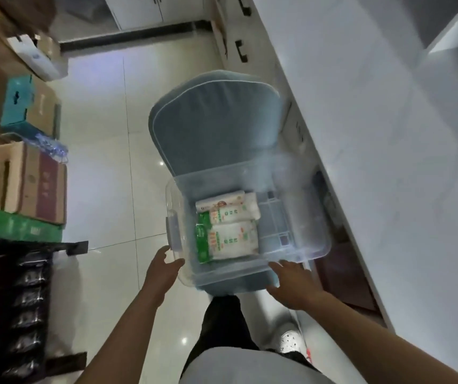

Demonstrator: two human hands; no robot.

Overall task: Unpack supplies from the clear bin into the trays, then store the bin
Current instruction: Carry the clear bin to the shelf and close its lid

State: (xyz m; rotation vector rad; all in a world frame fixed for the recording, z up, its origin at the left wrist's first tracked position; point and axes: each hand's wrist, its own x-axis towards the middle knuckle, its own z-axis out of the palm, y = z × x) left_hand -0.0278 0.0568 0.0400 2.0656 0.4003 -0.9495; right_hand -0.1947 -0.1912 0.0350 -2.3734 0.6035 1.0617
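Note:
A clear plastic bin (300, 245) sits on the seat of a grey-blue cushioned chair (216, 120). Inside it lie white and green packets (230, 236), stacked against the bin's left side. The bin's right half shows its bare ribbed floor. My left hand (164, 264) touches the bin's near left corner, fingers spread, just below its grey side latch (173, 234). My right hand (291, 284) rests against the bin's near rim on the right, fingers apart. Neither hand has closed around the rim. No trays are in view.
A long white counter (374, 162) runs along the right, close to the chair. Cardboard boxes (33, 184) and a green box (25, 228) are stacked on the left, with a black rack (14, 300) below them. Glossy tiled floor (106, 162) lies between them.

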